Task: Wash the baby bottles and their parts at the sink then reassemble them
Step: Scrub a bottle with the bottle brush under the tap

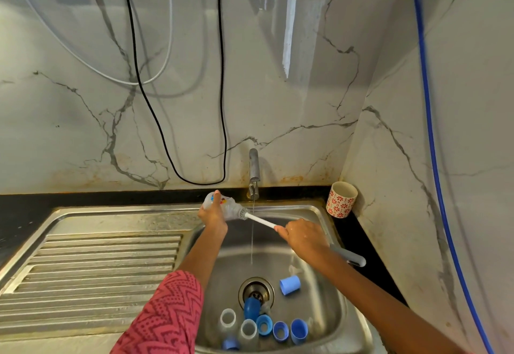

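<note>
We grip the bottle in our left hand, tilted sideways over the sink so the tap stream runs past its mouth. Our right hand clamps the brush, bristles at the opening. Caps wait by the drain.

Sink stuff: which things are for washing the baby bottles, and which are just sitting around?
For the job:
- bottle, held in left hand
- brush, held in right hand
- tap, water running
- blue caps and rings in the sink
- clear bottles in the sink

Just lying about:
- flowered cup
- black cable
- white cable
- blue hose
</note>
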